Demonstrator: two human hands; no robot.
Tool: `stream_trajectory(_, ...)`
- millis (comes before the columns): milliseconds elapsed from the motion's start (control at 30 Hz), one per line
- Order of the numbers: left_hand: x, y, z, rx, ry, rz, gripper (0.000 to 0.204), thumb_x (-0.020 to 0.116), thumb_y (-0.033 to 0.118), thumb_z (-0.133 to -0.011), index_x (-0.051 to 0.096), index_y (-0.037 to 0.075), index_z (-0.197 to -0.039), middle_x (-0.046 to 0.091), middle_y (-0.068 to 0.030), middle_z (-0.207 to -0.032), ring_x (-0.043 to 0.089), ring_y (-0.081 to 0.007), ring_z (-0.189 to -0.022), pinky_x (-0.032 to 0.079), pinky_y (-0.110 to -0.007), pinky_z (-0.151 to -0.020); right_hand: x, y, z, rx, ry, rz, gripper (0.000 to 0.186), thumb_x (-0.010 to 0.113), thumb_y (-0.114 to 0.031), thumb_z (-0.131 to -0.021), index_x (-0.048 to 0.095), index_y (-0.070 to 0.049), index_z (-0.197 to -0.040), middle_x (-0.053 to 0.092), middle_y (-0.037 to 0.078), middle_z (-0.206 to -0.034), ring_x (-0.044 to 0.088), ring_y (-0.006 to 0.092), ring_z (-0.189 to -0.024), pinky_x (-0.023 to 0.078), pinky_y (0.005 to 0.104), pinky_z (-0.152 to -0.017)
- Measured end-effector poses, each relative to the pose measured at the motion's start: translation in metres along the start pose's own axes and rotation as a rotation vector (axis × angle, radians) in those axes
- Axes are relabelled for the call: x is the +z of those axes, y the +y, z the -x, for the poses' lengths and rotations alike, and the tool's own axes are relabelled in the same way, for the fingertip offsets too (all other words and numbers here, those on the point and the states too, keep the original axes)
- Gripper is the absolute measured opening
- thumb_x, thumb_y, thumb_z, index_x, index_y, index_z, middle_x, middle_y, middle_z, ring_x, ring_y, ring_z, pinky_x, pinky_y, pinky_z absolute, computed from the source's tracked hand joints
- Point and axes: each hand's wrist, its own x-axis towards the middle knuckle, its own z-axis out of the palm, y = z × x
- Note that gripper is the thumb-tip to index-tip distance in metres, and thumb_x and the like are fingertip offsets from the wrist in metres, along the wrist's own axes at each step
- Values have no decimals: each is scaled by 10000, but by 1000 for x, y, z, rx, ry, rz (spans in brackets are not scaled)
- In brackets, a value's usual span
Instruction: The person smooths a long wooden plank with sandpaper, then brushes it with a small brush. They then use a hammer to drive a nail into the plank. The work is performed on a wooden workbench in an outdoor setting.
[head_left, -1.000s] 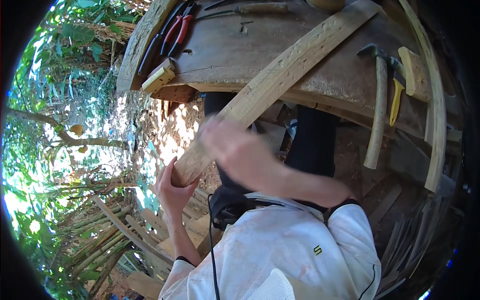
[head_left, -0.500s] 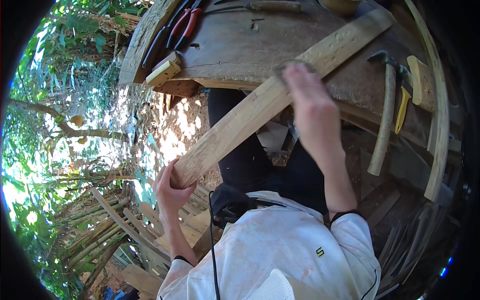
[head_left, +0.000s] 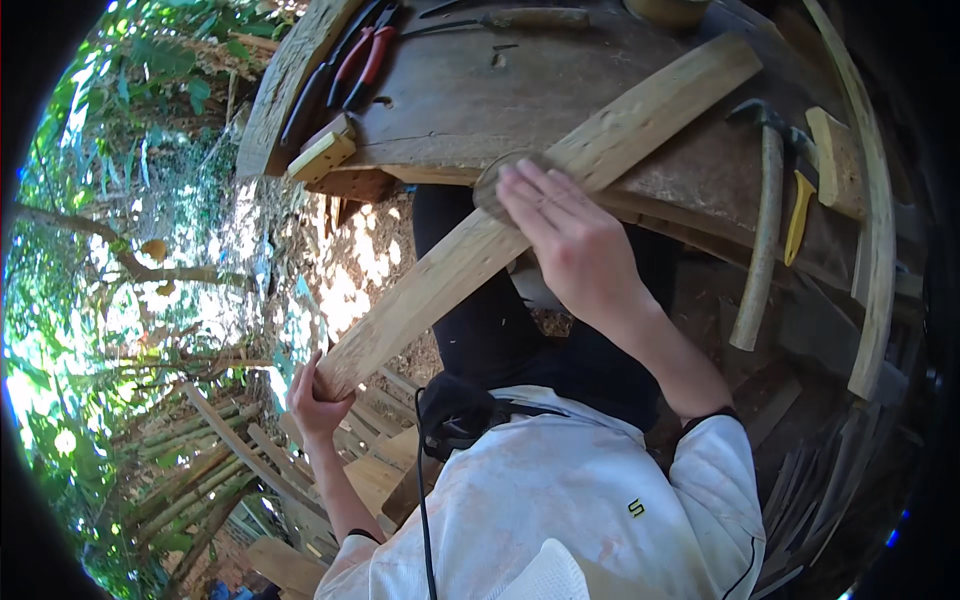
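A long pale wooden plank lies slantwise, its far part resting on the brown workbench and its near end jutting over my lap. My left hand is wrapped round that near end, thumb on one side and fingers on the other. Against the plank's upper face, near the bench edge, my right hand presses a thin round disc that looks like a sanding disc. The fingers lie close together over it and hide much of it.
On the bench's left lie red-and-black pliers and a small wood block. A hammer, a yellow-handled tool and a curved wooden strip are at the right. A wooden-handled tool lies farther back.
My right hand has slid the disc along the plank, toward me and to the left. The plank and my left hand have shifted slightly down and left.
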Motion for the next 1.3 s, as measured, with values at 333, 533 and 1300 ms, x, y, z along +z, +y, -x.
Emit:
stream_trajectory(333, 3, -42, 14, 70, 71, -33, 936, 847, 97, -498, 647, 65, -1412, 420, -38, -703, 420, -189, -559, 409, -347, -569, -6, 20, -4, 14, 100, 56, 354, 565, -41, -942, 657, 40, -1273, 710, 163, -1265, 692, 302, -1181, 591, 416, -967)
stream_trajectory(533, 15, -57, 25, 55, 122, -71, 949, 842, 114, -511, 626, 71, -1434, 436, -46, -703, 443, -209, -595, 402, -367, -590, -11, 61, -11, 234, 216, 304, 373, 595, -34, -928, 661, 5, -1293, 693, 191, -1312, 675, 303, -1232, 579, 408, -1019)
stream_trajectory(1300, -3, -106, 97, -233, 3, -204, 870, 734, 18, -567, 608, 47, -1428, 715, -189, -1117, 698, -402, -947, 548, -468, -836, -6, 79, -38, 203, 257, 184, 325, 617, -30, -949, 645, 56, -1261, 696, 197, -1301, 692, 297, -1213, 605, 383, -997)
